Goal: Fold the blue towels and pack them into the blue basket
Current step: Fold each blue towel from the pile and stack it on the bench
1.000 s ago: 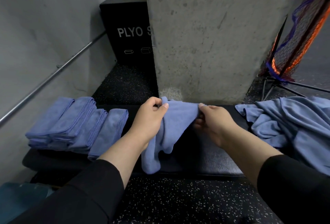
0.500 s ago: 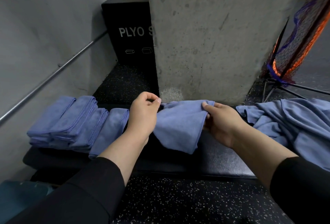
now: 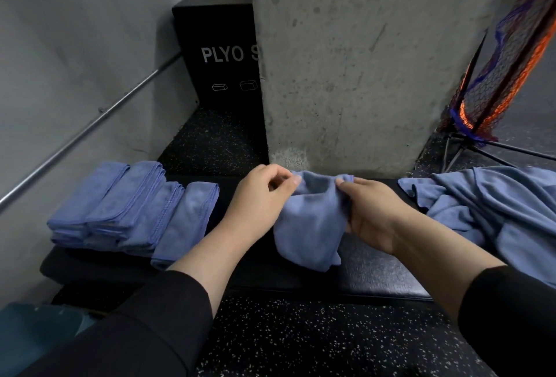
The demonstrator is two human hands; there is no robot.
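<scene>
left hand [image 3: 258, 196] pinching one top corner of the blue towel [image 3: 310, 226], right hand [image 3: 373, 214] gripping the other, both close together over the black bench [image 3: 376, 268] – cloth hanging doubled and slack between them, lower edge resting on the pad. four folded towels [image 3: 132, 211] lined up at the bench's left end; unfolded pile [image 3: 493, 205] heaped at the right. teal shape at bottom left [image 3: 27, 337], possibly the basket, too cropped to tell. likely risk from here – corners mismatched under the pinch, giving a skewed fold; or a loose edge slipping free and dropping to the speckled floor [image 3: 301, 340].
</scene>
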